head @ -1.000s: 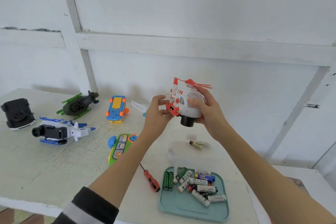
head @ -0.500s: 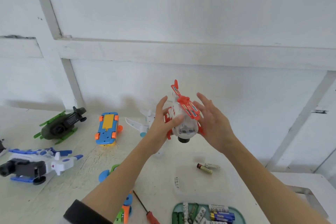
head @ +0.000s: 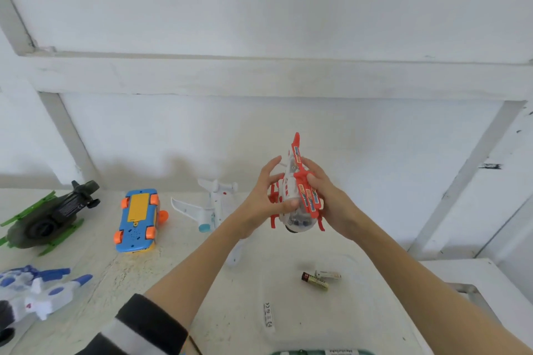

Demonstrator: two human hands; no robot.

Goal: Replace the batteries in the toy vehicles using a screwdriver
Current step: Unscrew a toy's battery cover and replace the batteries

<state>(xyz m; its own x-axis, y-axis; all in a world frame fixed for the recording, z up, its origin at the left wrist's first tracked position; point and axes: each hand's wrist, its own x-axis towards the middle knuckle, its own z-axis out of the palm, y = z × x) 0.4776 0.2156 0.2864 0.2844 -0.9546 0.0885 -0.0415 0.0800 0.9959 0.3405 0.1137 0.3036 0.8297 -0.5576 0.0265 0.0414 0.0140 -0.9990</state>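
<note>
White-painted boards back a worn, cream-coloured table (head: 138, 277) where several toys lie spread out. Both hands hold a red-and-white plastic toy helicopter (head: 297, 196) up in the air above the table, tail pointing up and rounded nose down. The left hand (head: 266, 199) cups its left side with the thumb pressed near the clear nose, the other fingers spread loose; the right hand (head: 326, 199) wraps the opposite side, fingers lying over the red rotor blades. So the helicopter is grasped by both hands, not clenched hard.

The step in hand looks like turning the toy over to find its battery door. Doing that well probably means rolling it by the body rather than by the thin rotor and skids, which seem liable to bend, and keeping it over the table in case a cover or screw drops. No screwdriver shows in this view.

On the table to the left sit a dark green toy helicopter (head: 49, 219), an upturned blue toy car with orange wheels and a yellow belly panel (head: 138, 219), a white toy aeroplane (head: 207, 204), and a blue-and-white toy jet (head: 40, 294). Two loose batteries (head: 320, 279) lie near the front, apparently inside a shallow clear plastic tray (head: 269, 317) whose edges are hard to trace. At the bottom edge, the rim of a teal tray (head: 291, 352) barely shows; its contents cannot be made out.
</note>
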